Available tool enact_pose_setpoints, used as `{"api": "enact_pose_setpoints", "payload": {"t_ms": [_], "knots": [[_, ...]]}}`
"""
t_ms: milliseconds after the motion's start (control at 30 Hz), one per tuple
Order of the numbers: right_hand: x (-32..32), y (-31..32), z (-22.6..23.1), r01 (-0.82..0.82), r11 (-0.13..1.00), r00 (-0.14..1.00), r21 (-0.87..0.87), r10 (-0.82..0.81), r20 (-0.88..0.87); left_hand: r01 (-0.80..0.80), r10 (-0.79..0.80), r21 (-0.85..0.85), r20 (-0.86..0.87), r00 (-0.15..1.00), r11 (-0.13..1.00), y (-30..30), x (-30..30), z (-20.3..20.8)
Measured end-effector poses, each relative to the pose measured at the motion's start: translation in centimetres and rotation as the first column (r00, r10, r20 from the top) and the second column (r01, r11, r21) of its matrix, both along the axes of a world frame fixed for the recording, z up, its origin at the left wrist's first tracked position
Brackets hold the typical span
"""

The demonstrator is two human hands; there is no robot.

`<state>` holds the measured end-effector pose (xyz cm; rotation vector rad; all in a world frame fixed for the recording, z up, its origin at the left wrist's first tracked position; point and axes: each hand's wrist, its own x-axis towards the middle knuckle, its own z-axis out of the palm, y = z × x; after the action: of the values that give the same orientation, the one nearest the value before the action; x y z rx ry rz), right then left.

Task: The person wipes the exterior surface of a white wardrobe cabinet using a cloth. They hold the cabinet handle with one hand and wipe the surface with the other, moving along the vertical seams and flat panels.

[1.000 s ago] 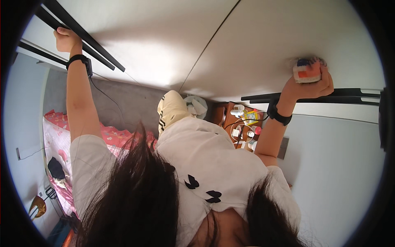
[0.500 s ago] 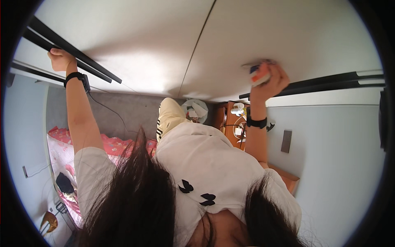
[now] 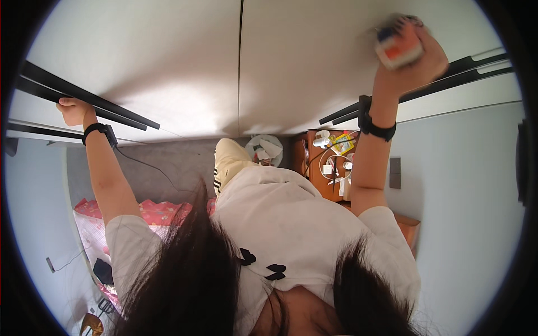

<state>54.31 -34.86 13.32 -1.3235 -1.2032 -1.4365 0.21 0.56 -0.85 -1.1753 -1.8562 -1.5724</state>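
White-orange sponge (image 3: pixel 398 47) in clamped right hand (image 3: pixel 412 53), now further right vs. before; left hand (image 3: pixel 73 110) grip on black rail (image 3: pixel 89 103).

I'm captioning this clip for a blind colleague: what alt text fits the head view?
Seen from above, a person presses a small orange and white block against a white cabinet door with the right hand. The left hand grips a dark rail. Far below lie a pink patterned bedspread and a cluttered wooden table.
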Motion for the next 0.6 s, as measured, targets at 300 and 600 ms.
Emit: {"api": "enact_pose_setpoints", "payload": {"t_ms": [300, 600], "knots": [[-0.3, 1.7, -7.1, -0.090, 0.994, 0.990, 0.068, 0.097, -0.098, 0.024, -0.024, 0.014, -0.023, 0.999, 1.000, -0.4, 0.2, -0.3], [-2.2, -1.8, -15.7, -0.169, 0.949, 0.958, -0.266, 0.095, -0.271, -0.022, 0.023, 0.014, -0.036, 0.999, 1.000, 0.5, -0.3, -0.2]]}}
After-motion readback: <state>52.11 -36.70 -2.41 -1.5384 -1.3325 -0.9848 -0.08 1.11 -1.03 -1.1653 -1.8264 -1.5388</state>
